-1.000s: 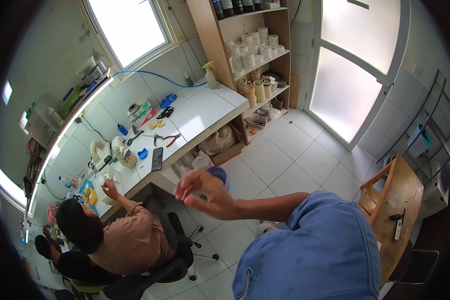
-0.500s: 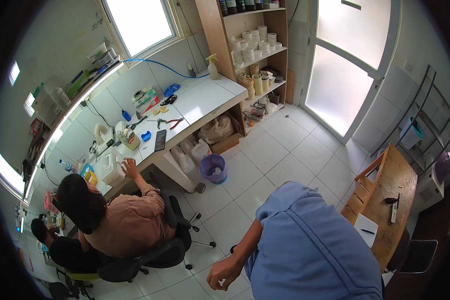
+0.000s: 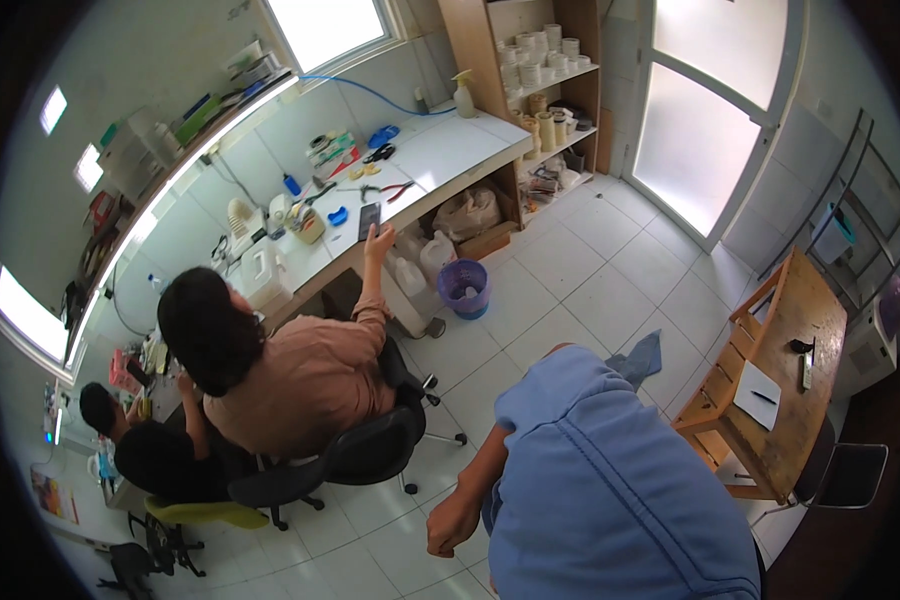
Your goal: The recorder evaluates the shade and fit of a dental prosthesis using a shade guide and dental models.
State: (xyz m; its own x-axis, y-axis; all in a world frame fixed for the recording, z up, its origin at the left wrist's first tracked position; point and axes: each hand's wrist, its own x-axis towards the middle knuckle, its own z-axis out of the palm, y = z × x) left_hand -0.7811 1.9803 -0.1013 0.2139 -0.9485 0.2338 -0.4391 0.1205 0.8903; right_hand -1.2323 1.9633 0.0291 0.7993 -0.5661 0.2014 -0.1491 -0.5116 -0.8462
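My right hand point(image 3: 453, 525) hangs low at the lower middle beside my blue-clad side point(image 3: 620, 480), its fingers curled; anything inside is hidden. It touches nothing that I can make out. A small bit of skin point(image 3: 490, 578) below it may be my left hand, but I cannot tell. Nearest to me, a co-worker in a brown top point(image 3: 300, 380) sits on a black office chair point(image 3: 365, 452), with a raised hand at a dark phone point(image 3: 368, 222) on the white tiled bench point(image 3: 450, 150).
Another person in black point(image 3: 160, 455) sits farther left. A purple bucket point(image 3: 463, 290) stands on the tiled floor point(image 3: 580, 290). A shelving unit point(image 3: 605, 100) and frosted door point(image 3: 695, 150) are at the back. A wooden table point(image 3: 805, 300), metal rack point(image 3: 845, 190) and chair point(image 3: 840, 470) line the right.
My right hand has dropped from mid-air to low beside my body, fingers now curled. The co-worker's hand has moved rightward along the bench to the phone. The whole view has shifted.
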